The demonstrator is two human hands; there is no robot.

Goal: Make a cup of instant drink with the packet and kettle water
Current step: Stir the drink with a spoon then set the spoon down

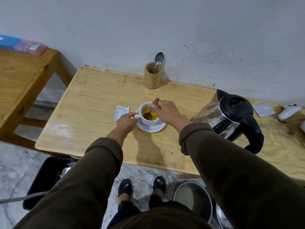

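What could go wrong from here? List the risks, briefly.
1. The white ceramic cup holds yellow liquid; brisk stirring with the spoon in the right hand might slop it onto the white saucer.
2. The glass kettle with black lid stands close by the right sleeve; an elbow swing could knock it.

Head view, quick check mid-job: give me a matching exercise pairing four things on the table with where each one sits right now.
Things:
1. cup
2. packet
3. kettle
4. spare spoon

Places:
A. standing in the wooden holder by the wall
B. on the saucer, handle in the left hand
C. right of the cup, past the right hand
D. flat on the table, left of the cup

Pairs: 1-B, 2-D, 3-C, 4-A
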